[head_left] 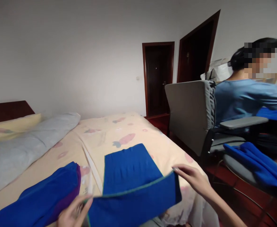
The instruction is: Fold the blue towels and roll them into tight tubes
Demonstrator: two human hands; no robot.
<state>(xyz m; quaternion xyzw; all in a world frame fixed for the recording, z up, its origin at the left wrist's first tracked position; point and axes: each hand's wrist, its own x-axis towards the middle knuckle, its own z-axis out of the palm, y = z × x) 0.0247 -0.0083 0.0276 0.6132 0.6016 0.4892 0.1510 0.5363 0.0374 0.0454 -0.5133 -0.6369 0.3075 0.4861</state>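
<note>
A piece of blue cloth with a green edge (133, 205) is stretched between my two hands at the near side of the bed. My left hand (74, 211) pinches its left corner, low in the view. At the upper right corner, my right hand (191, 178) grips the edge between thumb and fingers. Just beyond, another flat part of blue cloth (129, 167) lies on the bedsheet; whether it joins the held piece I cannot tell. To the left of my left hand rests a folded pile of blue and purple cloth (41, 195).
The bed (100, 132) has a patterned cream sheet, with a long grey pillow or quilt (34, 142) at left. A person in a blue shirt (242, 97) sits on a grey chair (188, 110) at right. More blue cloth (258, 160) lies over a stool beside the bed.
</note>
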